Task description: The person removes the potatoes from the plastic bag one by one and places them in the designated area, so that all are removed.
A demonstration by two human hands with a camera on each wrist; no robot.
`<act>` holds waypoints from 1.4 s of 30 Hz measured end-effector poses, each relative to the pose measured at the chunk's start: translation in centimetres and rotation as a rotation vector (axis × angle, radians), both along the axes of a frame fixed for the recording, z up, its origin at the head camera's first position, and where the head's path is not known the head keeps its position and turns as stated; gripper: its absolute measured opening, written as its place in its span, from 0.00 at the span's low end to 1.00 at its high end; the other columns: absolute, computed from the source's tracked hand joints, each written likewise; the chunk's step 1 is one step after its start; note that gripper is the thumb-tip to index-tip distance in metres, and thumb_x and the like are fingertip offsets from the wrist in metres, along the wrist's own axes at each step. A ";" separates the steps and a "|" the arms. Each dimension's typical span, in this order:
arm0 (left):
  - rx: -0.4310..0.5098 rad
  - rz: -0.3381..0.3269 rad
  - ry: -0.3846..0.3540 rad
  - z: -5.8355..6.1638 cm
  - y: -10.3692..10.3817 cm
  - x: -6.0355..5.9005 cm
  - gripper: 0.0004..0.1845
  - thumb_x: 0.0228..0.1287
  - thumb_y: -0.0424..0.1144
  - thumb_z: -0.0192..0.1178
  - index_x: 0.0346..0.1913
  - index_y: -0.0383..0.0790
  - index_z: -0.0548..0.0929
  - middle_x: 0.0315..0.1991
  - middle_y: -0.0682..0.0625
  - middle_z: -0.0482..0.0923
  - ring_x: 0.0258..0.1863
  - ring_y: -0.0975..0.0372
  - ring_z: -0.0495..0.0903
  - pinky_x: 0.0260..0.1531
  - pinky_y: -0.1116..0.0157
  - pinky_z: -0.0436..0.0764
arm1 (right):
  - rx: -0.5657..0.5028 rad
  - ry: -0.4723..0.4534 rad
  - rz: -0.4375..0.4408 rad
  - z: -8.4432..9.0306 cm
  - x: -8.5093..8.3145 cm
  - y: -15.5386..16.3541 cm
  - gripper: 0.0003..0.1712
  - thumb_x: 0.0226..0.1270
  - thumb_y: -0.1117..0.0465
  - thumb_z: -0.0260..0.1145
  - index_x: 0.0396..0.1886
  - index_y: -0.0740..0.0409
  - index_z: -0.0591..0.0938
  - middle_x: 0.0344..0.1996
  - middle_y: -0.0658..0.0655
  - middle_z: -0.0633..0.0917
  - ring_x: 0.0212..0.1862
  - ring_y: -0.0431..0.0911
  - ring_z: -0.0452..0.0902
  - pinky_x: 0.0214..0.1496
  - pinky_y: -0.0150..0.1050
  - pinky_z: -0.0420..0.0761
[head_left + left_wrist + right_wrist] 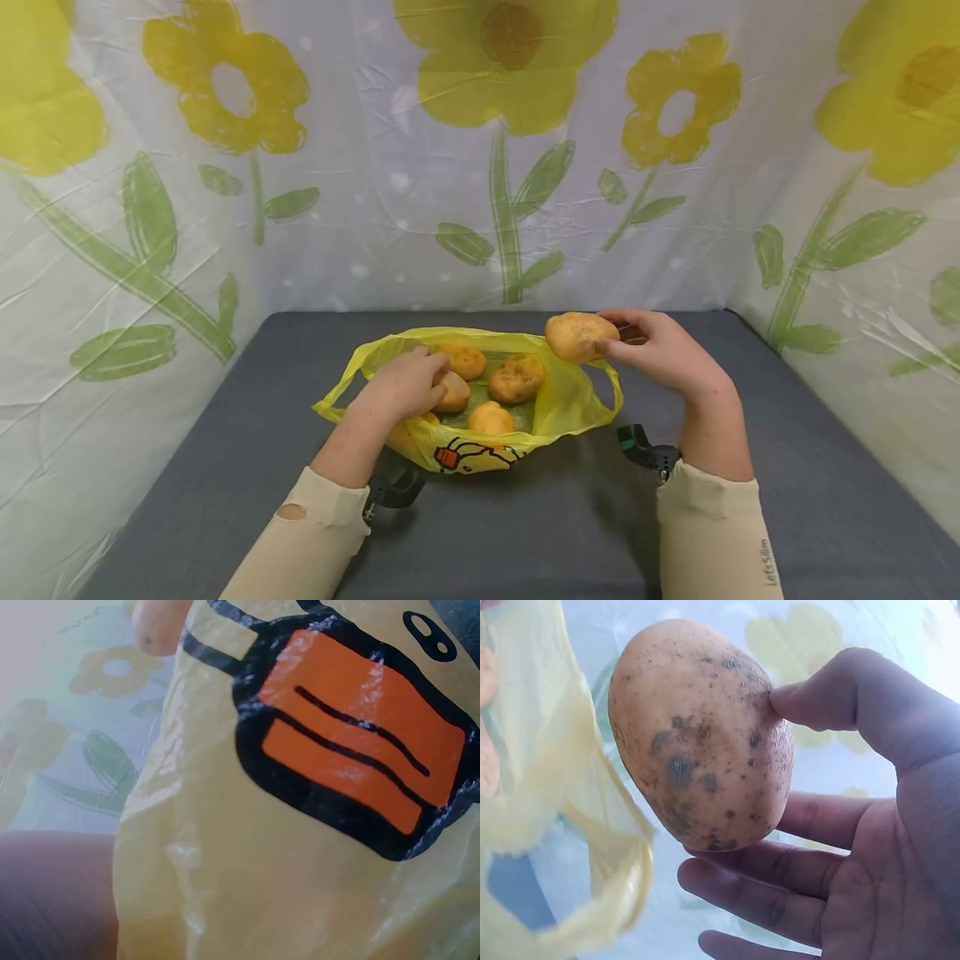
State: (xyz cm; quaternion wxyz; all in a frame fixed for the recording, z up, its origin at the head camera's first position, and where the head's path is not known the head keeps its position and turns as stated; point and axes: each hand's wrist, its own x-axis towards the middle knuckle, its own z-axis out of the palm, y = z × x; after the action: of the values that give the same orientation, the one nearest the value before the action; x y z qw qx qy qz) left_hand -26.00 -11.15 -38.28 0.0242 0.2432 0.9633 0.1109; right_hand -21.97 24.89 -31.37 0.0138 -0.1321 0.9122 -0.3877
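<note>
A thin yellow plastic bag (558, 408) lies open-mouthed on the table, with several potatoes inside, among them a brown-spotted one (517, 379) and a paler one (491, 418). My left hand (401, 385) reaches over the bag's left side, its fingers curled on a potato (453, 393). At the bag's right rim, my right hand (660, 346) holds up another potato (579, 337). In the right wrist view, thumb and fingers grip that potato (697, 742), which has dark blemishes. The bag's front (202, 862), printed with an orange beak, hides the left fingers in the left wrist view.
The dark grey table (247, 467) stretches around the bag on all sides. White sheeting (337, 250) printed with yellow flowers hangs behind it and along both sides. Two bag handle loops stick out left and right, the right one (611, 387) below the right hand.
</note>
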 end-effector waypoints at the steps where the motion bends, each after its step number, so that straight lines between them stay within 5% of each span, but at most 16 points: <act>1: 0.001 0.001 0.001 0.0 0.0 0.0 0.08 0.74 0.41 0.62 0.50 0.44 0.81 0.44 0.45 0.75 0.40 0.53 0.77 0.40 0.53 0.78 | 0.001 -0.002 -0.010 0.0 0.0 0.2 0.37 0.72 0.42 0.67 0.71 0.58 0.75 0.57 0.61 0.82 0.58 0.56 0.79 0.58 0.54 0.78; 16: 0.008 -0.001 0.021 -0.2 -0.1 -0.1 0.10 0.75 0.42 0.61 0.52 0.43 0.81 0.45 0.44 0.76 0.43 0.51 0.79 0.43 0.51 0.79 | 0.062 -0.092 -0.185 -1.4 -0.9 2.5 0.45 0.72 0.38 0.64 0.77 0.61 0.66 0.63 0.68 0.77 0.63 0.62 0.74 0.61 0.62 0.74; 42: -0.001 0.006 0.026 -0.5 0.1 -0.2 0.10 0.76 0.41 0.59 0.53 0.42 0.80 0.46 0.43 0.76 0.41 0.50 0.79 0.42 0.51 0.79 | 0.154 -0.175 -0.092 -7.9 -4.6 3.0 0.39 0.74 0.45 0.65 0.69 0.73 0.72 0.63 0.72 0.77 0.64 0.67 0.71 0.63 0.65 0.72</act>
State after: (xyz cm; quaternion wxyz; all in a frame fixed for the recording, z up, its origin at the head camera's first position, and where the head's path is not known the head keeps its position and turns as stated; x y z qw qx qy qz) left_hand -26.22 -11.04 -38.76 0.0113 0.2417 0.9643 0.1072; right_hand -26.52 27.93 -39.26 0.0858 -0.0543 0.9397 -0.3266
